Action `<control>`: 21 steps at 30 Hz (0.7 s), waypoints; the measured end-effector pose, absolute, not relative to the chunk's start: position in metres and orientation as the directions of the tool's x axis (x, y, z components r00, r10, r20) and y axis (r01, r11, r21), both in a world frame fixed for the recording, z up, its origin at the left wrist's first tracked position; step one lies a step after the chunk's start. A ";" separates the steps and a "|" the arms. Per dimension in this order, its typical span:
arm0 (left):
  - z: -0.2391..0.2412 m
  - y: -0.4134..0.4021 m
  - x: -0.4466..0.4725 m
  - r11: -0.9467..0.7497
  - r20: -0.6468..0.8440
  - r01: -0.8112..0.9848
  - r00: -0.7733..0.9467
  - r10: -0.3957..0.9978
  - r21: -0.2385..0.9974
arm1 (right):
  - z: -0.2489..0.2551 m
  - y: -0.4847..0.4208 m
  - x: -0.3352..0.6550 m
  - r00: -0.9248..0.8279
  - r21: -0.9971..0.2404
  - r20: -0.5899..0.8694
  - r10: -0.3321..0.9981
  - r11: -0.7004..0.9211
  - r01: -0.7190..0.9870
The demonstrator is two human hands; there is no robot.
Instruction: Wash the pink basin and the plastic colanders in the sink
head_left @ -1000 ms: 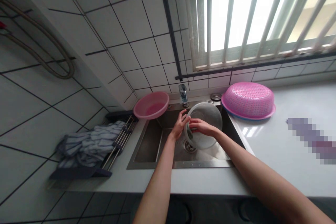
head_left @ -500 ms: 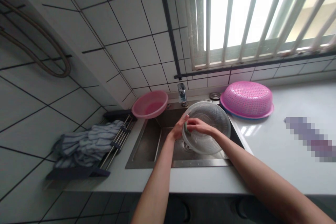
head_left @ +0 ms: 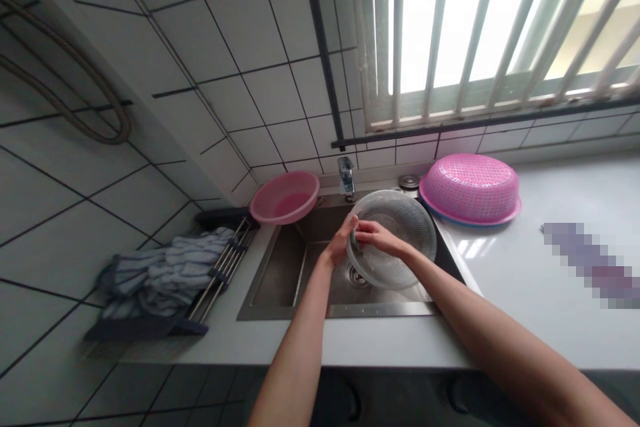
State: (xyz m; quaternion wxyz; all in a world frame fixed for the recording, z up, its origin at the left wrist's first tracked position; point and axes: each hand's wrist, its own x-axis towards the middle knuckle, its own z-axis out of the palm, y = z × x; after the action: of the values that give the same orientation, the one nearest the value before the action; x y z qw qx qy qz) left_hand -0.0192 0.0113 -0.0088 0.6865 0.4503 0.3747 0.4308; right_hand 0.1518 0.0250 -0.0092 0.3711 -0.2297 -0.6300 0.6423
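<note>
A pale, see-through colander [head_left: 407, 230] is tilted over the right half of the sink. My left hand [head_left: 341, 244] grips its left rim, thumb up at the edge. Inside the bowl, my right hand [head_left: 379, 239] pinches a greenish scouring pad [head_left: 355, 241] against the same rim. Most of the pad is hidden by the fingers. The two hands are close together, with the rim between them.
The steel sink [head_left: 280, 267] has a faucet [head_left: 346, 177] behind it. A pink basin [head_left: 285, 197] sits at its back left corner, an upturned pink basket [head_left: 470, 190] to the right. Striped cloth [head_left: 175, 263] lies on a rack [head_left: 220, 273] at left. Something blurred out [head_left: 590, 263] lies on the right counter.
The colander has shifted very slightly up and left in the view. Both hands keep their hold, and a little more of the pad shows below the right fingers.
</note>
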 end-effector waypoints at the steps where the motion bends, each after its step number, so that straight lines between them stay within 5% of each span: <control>1: -0.010 0.012 -0.020 0.226 -0.121 -0.273 0.354 0.927 0.935 | -0.011 0.022 0.148 -0.673 -0.983 0.157 0.722 0.050 -0.176; 4: -0.011 0.013 -0.022 0.217 -0.112 -0.293 0.335 0.935 0.931 | -0.012 0.023 0.145 -0.561 -0.969 0.179 0.808 0.047 -0.242; 9: -0.006 0.010 -0.021 0.266 -0.161 -0.248 0.374 0.913 0.931 | -0.008 0.041 0.161 -0.015 -0.901 0.202 0.979 0.180 -0.394; 12: -0.005 0.009 -0.020 0.228 -0.131 -0.242 0.360 0.924 0.943 | -0.008 0.036 0.164 -0.263 -0.943 0.214 0.941 0.129 -0.306; 16: -0.006 0.012 -0.021 0.189 -0.085 -0.285 0.338 0.937 0.940 | -0.009 0.019 0.153 -0.673 -0.983 0.163 0.721 0.057 -0.177; 18: -0.006 0.012 -0.021 0.204 -0.094 -0.303 0.341 0.935 0.931 | -0.010 0.018 0.150 -0.655 -0.978 0.178 0.734 0.061 -0.197; 21: -0.005 0.011 -0.020 0.199 -0.094 -0.284 0.343 0.934 0.938 | -0.010 0.030 0.156 -0.387 -0.942 0.240 0.890 0.117 -0.315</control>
State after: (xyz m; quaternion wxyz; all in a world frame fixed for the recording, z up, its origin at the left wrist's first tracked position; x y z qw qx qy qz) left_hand -0.0204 0.0109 -0.0053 0.6847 0.4504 0.3613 0.4447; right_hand 0.1557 0.0295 -0.0098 0.4913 -0.2555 -0.5633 0.6132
